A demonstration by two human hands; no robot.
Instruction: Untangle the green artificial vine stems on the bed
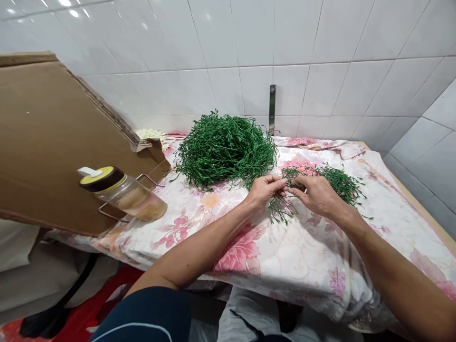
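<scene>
My left hand (264, 190) and my right hand (317, 194) meet over a table covered with a floral cloth (249, 251). Both pinch the same green plastic sprig (283, 199), whose fronds hang down between them. A big heap of the same green sprigs (224, 149) lies just behind my left hand. A smaller pile of green sprigs (340, 183) lies behind my right hand.
A large brown cardboard sheet (53, 142) leans at the left. A clear bottle with a yellow and dark lid (124, 192) sits in a wire holder in front of it. White tiled walls (320, 57) close the back and right. A metal bracket (272, 107) is fixed to the wall.
</scene>
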